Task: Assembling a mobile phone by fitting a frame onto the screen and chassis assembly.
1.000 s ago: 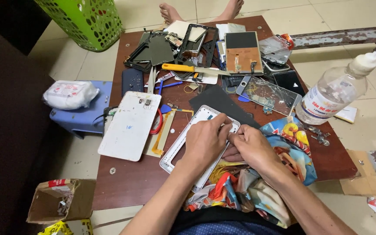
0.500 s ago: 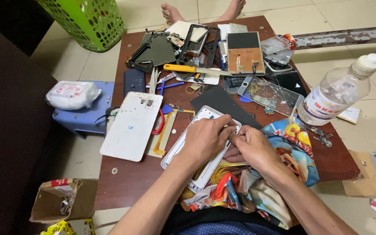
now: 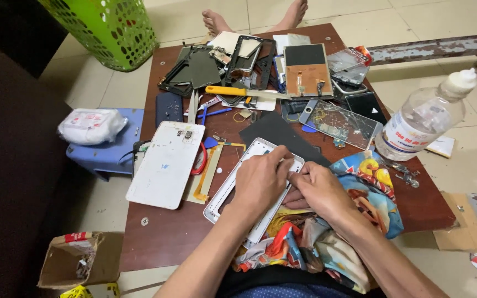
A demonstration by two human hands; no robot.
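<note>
A white phone frame (image 3: 233, 182) lies slanted on the brown wooden table (image 3: 167, 237) in front of me. My left hand (image 3: 263, 179) rests on top of it and presses it down, fingers curled over its upper end. My right hand (image 3: 318, 190) touches the frame's right edge, fingertips pinched close to the left hand; whether it holds a small part is hidden. A colourful cloth (image 3: 360, 204) lies under my right wrist.
A white back cover (image 3: 167, 163), a cracked glass panel (image 3: 340, 122), dark phone frames (image 3: 249, 60), a yellow-handled knife (image 3: 233, 91) and a clear plastic bottle (image 3: 423, 118) crowd the table. A green basket (image 3: 114, 30), blue stool (image 3: 106, 157) and cardboard box (image 3: 67, 259) stand left. Another person's bare feet (image 3: 255, 16) show beyond.
Both hands stay on the white frame with only slight finger shifts. The view has drifted a little.
</note>
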